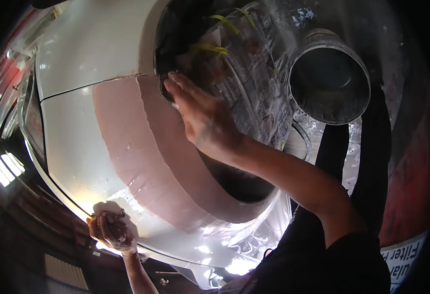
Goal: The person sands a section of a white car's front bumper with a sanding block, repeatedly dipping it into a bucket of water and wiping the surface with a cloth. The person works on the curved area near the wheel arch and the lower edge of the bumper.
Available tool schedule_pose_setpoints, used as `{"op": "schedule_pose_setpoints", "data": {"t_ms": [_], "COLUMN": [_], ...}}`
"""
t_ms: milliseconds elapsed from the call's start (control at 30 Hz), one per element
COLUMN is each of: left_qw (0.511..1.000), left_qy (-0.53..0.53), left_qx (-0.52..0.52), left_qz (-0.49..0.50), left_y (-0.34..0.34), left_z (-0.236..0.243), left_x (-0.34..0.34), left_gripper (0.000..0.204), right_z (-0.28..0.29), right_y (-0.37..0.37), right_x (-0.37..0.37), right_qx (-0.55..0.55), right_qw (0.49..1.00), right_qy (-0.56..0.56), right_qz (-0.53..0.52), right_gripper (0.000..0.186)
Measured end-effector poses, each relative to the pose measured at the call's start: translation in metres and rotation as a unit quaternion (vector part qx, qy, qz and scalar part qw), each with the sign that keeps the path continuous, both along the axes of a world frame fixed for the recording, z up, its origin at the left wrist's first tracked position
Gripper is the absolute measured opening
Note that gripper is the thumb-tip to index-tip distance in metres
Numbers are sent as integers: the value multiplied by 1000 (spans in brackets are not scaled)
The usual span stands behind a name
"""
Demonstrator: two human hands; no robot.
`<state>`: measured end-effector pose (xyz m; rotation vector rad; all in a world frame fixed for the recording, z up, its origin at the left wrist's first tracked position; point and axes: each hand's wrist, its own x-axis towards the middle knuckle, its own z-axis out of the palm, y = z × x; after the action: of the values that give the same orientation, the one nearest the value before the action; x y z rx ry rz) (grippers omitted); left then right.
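Note:
A white car body panel (70,127) carries a wide dull-pink coated patch (127,142) with a ragged edge, running around the dark wheel arch. My right hand (202,115) lies at the arch's upper edge, its fingers stretched out and together. A dark bit shows beneath those fingertips; whether it is a loose thing or part of the arch I cannot tell. At the panel's lower left edge, my left hand (111,230) has its fingers curled around a pale greyish lump (108,208), whose kind is unclear. Drops or wet streaks glint on the panel near the patch.
A grey bucket (330,81) with a dark inside stands at the upper right. Crumpled clear plastic sheeting (251,83) covers the wheel well, with yellow-green tape strips (224,22) on it. My dark-trousered legs (374,142) are at the right, near a red container (410,196) with a white label.

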<state>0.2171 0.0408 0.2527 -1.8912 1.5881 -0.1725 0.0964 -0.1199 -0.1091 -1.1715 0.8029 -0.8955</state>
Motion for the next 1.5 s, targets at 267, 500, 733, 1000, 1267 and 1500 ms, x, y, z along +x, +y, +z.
{"op": "schedule_pose_setpoints", "data": {"t_ms": [267, 500, 733, 1000, 1267, 1500], "left_qw": [999, 999, 999, 1000, 993, 965], "left_qy": [-4, -1, 21, 22, 81, -38], "left_qx": [21, -22, -39, 5, 89, 250], "left_qz": [-30, -29, -11, -8, -17, -75], "left_y": [-13, -3, -15, -21, -155, -208], "left_z": [-6, -9, -16, -2, -188, -316], "left_x": [-8, 0, -15, -8, -71, -54], "left_gripper": [51, 57, 45, 41, 41, 27], "right_z": [58, 41, 12, -33, -113, -215], "right_y": [-1, 2, -8, -34, 22, 55], "right_x": [-27, -20, 5, -2, -237, -338], "right_qx": [307, 291, 210, 99, 372, 349], "right_qw": [948, 953, 975, 995, 897, 873], "right_qy": [12, -3, 21, 11, 143, 242], "right_qz": [84, 85, 64, -22, 190, 240], "right_gripper": [20, 23, 24, 31, 29, 25]}}
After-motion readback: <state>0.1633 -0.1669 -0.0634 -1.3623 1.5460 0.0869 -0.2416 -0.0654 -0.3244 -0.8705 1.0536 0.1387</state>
